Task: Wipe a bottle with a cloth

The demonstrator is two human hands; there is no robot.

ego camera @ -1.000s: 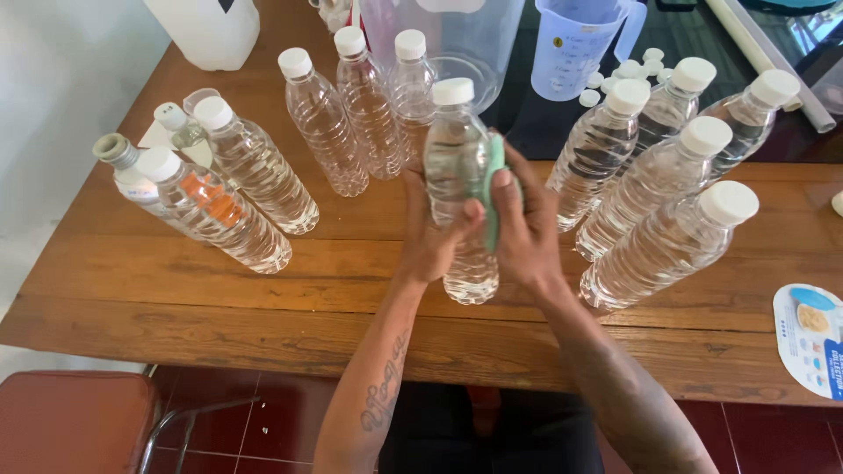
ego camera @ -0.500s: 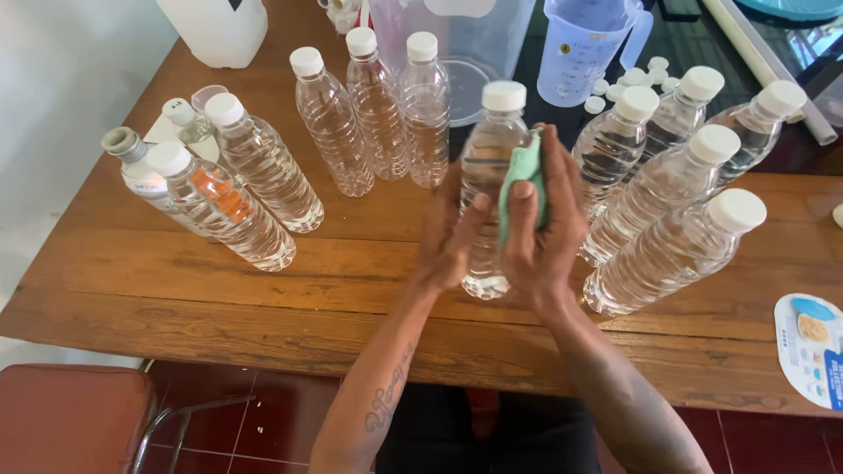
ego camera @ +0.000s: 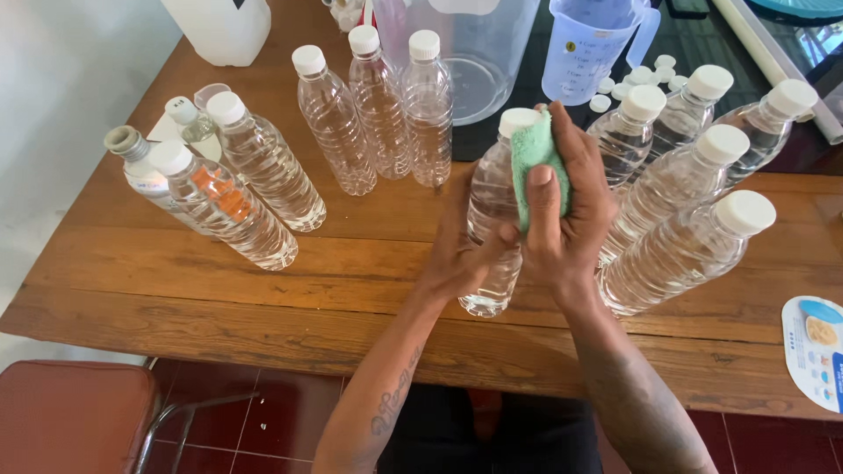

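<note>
While the left hand wraps the clear, white-capped plastic bottle standing near the front of the wooden table, the right hand clasps a green cloth against its upper side.

orange label: sits on the side of a clear plastic bottle with a white cap in the left cluster, kinda patchy, orange on a see-through wrap

white-blue label: wraps the clear bottle with the grey-ish open neck at the far left, mostly hidden behind its neighbours, pale with a bit of blue

round card package: flat white-rimmed thing with a blue inside and a yellowish picture, lying at the right edge of the brown wooden table, cut off by the frame

printed scale: dark markings on the translucent bluish measuring jug at the top, too small to make out

screens/signs: none around
</note>
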